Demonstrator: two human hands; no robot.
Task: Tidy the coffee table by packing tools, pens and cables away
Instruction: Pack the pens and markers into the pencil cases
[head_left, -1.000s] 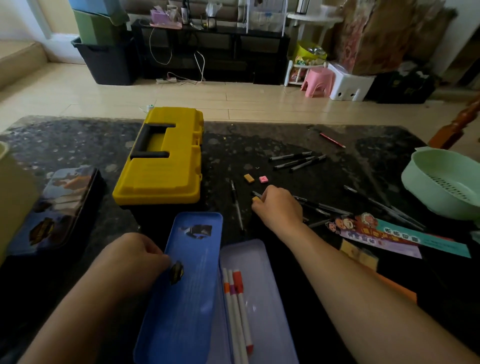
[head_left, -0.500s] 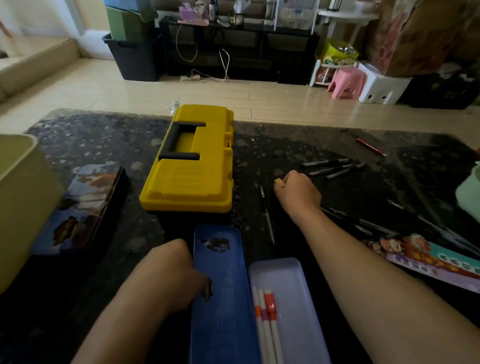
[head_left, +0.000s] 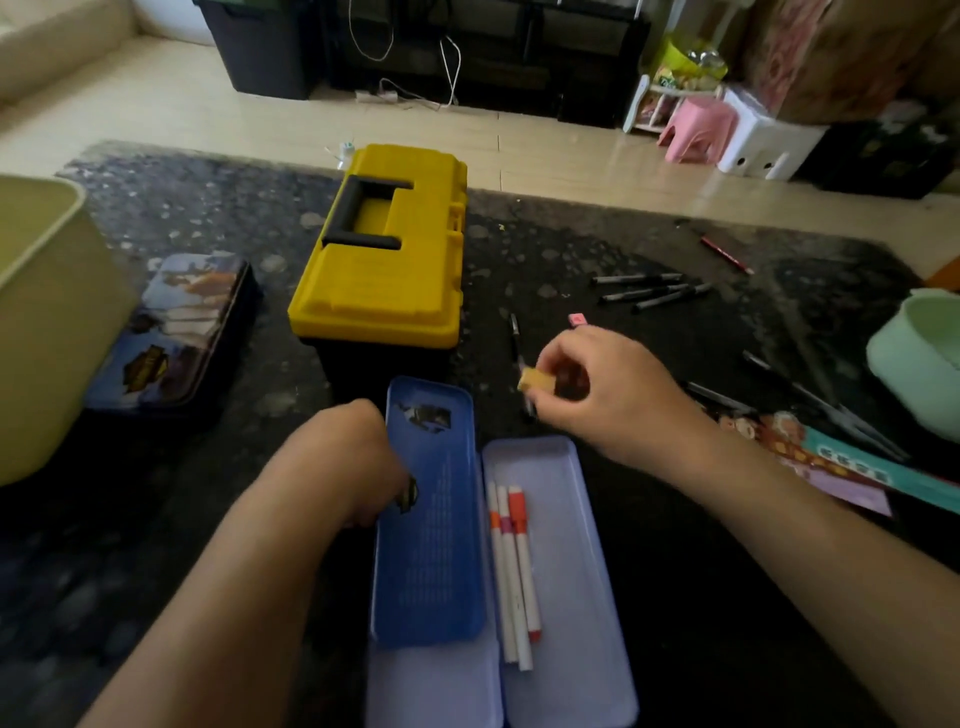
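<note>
An open blue pencil case (head_left: 566, 571) lies at the near edge of the dark table (head_left: 649, 597), its lid (head_left: 428, 519) folded out to the left. Three white markers (head_left: 511, 571) lie in its tray. My left hand (head_left: 348, 462) grips the lid's left edge. My right hand (head_left: 608, 395) hovers just beyond the case and pinches a small yellow eraser (head_left: 537, 383). A pink eraser (head_left: 576, 319) lies on the table behind it. Black pens (head_left: 649, 291) lie further back, and several more (head_left: 821, 405) to the right.
A closed yellow toolbox (head_left: 384, 260) stands behind the case. A printed tin (head_left: 176, 332) and a pale yellow bin (head_left: 47, 322) are at the left. A green bowl (head_left: 919, 358) and coloured paper strips (head_left: 857, 462) are at the right. A red pencil (head_left: 724, 254) lies far back.
My right hand has lifted the yellow eraser off the table and drawn it back toward the pencil case. My left hand has stayed on the lid.
</note>
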